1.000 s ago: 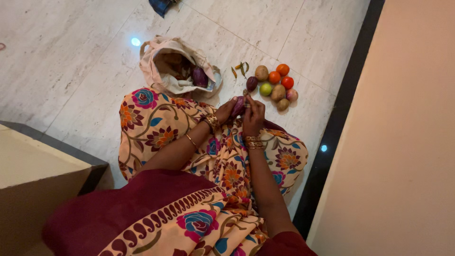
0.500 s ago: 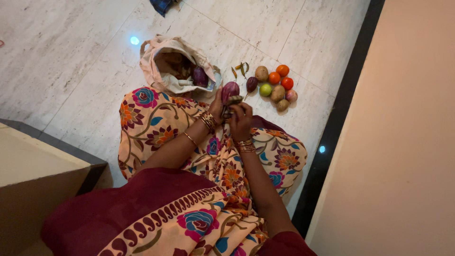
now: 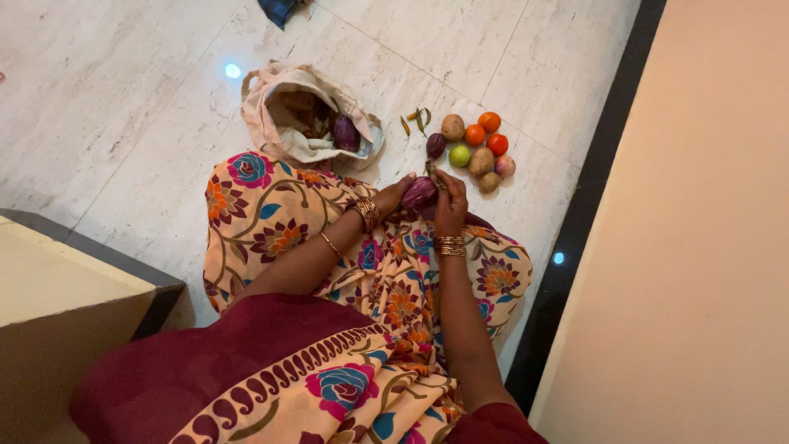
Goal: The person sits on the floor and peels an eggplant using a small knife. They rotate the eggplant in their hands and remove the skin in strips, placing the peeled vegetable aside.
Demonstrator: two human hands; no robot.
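Note:
I sit on the floor in a floral cloth. A purple eggplant lies between my two hands over my lap. My left hand cups its left side. My right hand grips its stem end on the right. Just beyond my hands, a small heap of vegetables rests on the floor: another small eggplant, a potato, orange tomatoes and a green tomato.
An open cream cloth bag with more vegetables inside lies on the marble floor ahead of my knees. A few green chillies lie beside it. A wall stands to the right, with a dark strip along its base. A low box sits at the left.
The eggplant was raised toward the bag half a second ago; both hands have now brought it back down and to the right, close to the vegetable heap.

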